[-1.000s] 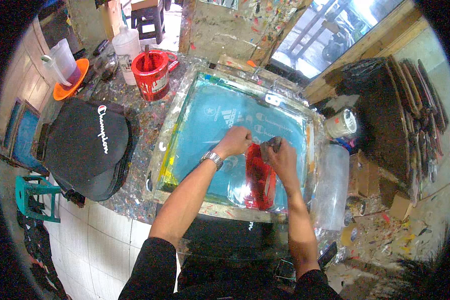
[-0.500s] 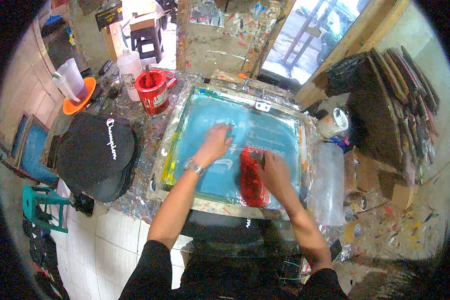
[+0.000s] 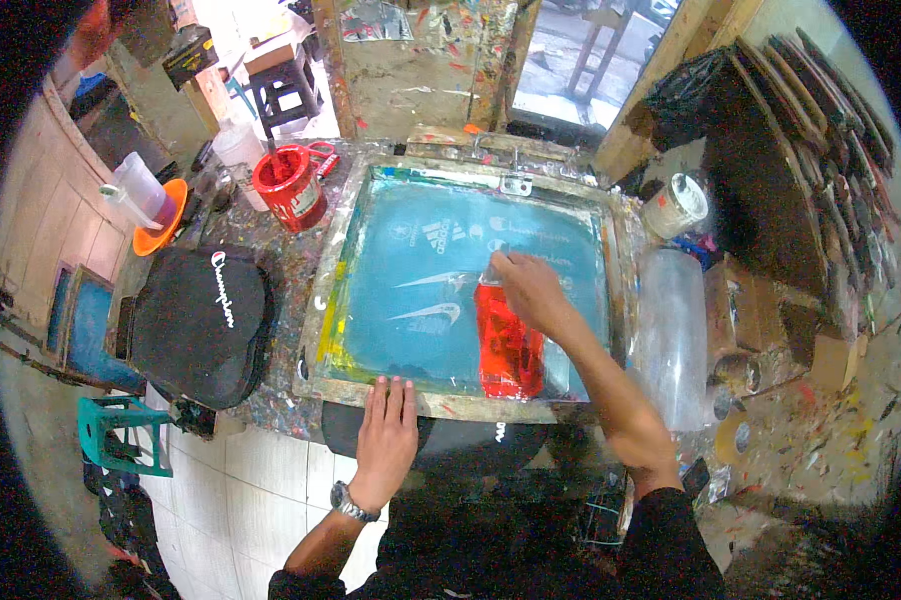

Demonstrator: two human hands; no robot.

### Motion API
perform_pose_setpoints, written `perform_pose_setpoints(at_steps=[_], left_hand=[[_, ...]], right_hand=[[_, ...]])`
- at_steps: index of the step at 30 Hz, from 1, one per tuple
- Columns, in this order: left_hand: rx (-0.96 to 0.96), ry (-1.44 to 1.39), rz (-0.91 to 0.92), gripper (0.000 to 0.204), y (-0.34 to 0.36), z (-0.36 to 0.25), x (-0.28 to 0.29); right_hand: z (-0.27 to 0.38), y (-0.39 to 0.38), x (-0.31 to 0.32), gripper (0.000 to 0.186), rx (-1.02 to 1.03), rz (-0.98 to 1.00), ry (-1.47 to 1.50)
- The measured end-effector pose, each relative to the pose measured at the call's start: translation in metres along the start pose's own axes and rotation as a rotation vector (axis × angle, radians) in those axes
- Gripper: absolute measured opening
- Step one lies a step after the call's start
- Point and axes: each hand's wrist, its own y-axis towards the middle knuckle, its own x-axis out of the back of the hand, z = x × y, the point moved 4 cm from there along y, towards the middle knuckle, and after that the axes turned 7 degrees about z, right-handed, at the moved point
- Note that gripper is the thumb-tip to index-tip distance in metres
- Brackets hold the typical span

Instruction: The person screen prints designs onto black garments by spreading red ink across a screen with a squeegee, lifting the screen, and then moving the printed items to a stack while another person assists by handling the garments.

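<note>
A wooden-framed printing screen [image 3: 461, 404] with blue mesh [image 3: 391, 250] lies on the table before me, pale logo shapes showing in the mesh. My right hand [image 3: 527, 288] is closed on a small squeegee [image 3: 490, 276], mostly hidden by the fingers, at the far end of a streak of red ink [image 3: 511, 345]. My left hand [image 3: 389, 440] lies flat, fingers stretched out, its fingertips on the screen's near rim. A black fabric piece [image 3: 346, 428] with white lettering sticks out from under the near rim.
Left of the screen are a stack of black printed pieces [image 3: 196, 330], a red ink pot [image 3: 291, 190] and a jug [image 3: 141, 190] on an orange plate. At right stand a white tub [image 3: 676, 207] and a clear plastic roll [image 3: 671, 340]. A green stool [image 3: 126, 435] is on the floor.
My left hand has left the mesh and come back to the near rim. My right hand has moved slightly away from me with the squeegee, to the far end of the red streak.
</note>
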Motion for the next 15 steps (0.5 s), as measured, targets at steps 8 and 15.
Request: perform_pose_setpoints(at_steps=[8, 15], left_hand=[[-0.052, -0.125, -0.125, 0.062, 0.006, 0.008, 0.006], [-0.101, -0.241, -0.076, 0.050, 0.023, 0.019, 0.011]], right_hand=[[-0.004, -0.011, 0.012, 0.022, 0.051, 0.627, 0.095], [0.014, -0.037, 0.005, 0.020, -0.155, 0.344, -0.079]])
